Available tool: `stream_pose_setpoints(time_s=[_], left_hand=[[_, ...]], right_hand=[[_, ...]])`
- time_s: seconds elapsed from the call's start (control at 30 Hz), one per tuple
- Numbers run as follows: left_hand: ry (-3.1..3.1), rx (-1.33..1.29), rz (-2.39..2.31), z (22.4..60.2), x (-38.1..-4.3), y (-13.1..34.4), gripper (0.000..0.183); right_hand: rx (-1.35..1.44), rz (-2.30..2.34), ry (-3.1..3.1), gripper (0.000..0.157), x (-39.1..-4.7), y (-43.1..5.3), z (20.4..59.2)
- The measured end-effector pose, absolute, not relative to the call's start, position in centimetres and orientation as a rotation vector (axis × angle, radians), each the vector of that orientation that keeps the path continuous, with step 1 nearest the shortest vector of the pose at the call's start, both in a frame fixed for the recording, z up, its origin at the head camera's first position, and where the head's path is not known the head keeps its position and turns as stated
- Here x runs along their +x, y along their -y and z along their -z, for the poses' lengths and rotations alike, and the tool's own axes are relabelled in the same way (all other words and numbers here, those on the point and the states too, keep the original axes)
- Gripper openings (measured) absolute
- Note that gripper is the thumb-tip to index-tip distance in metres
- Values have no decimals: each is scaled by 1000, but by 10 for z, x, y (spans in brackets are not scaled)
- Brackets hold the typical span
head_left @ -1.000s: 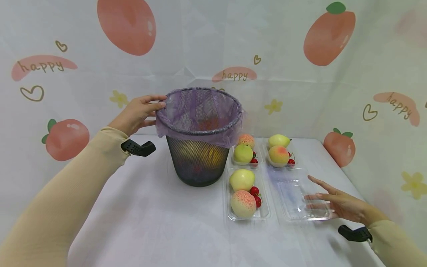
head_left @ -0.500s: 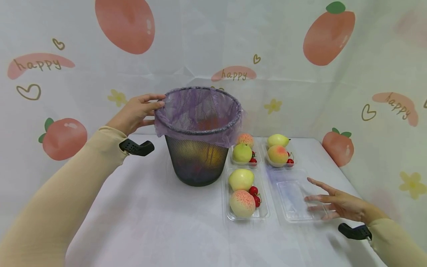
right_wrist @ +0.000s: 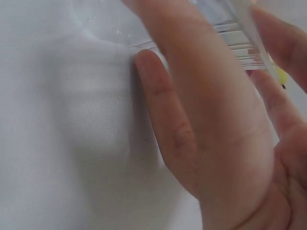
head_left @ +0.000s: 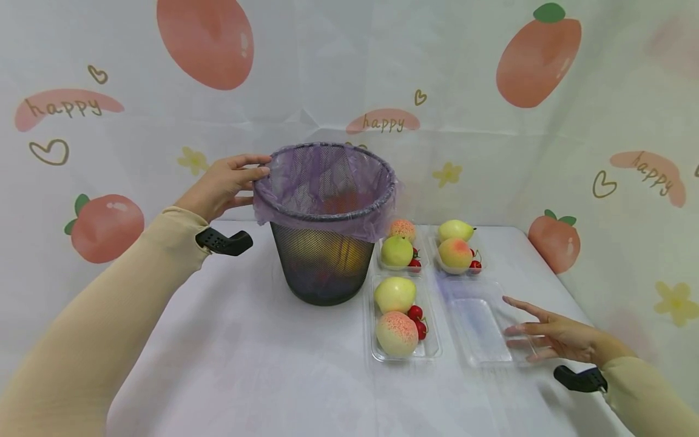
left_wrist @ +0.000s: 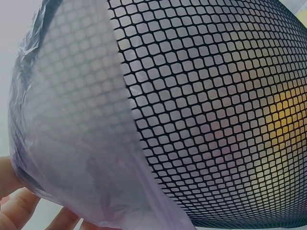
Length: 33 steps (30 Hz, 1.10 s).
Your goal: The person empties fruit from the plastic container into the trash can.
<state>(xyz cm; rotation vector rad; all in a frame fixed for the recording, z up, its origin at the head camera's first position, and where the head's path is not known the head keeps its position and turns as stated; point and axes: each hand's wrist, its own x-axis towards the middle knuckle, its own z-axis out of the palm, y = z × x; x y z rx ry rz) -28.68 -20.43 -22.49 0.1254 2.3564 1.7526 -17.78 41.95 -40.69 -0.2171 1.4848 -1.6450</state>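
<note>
Pinching wastebasket (head_left: 323, 217), ten o'clock, with left grip (head_left: 221, 182); seemingly aligning plastic tray (head_left: 480, 334), four o'clock, with spread right grip (head_left: 559, 337); gently next!

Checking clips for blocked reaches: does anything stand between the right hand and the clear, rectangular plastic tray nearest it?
Nothing visible does: in the head view, the right hand overlaps the clear tray at its right edge.
</note>
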Motion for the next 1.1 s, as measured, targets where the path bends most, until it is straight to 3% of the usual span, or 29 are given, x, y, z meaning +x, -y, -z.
stream_pose_setpoints(time_s=[0.5,1.1], left_hand=[[-2365,125,-1754,226,-288,205,54],[-2314,155,-1802,227,-290,206,51]], right_hand=[[-228,1658,-1419,62,-179,-420,410],[-186,1639,-1461,53,-179,-421,412]])
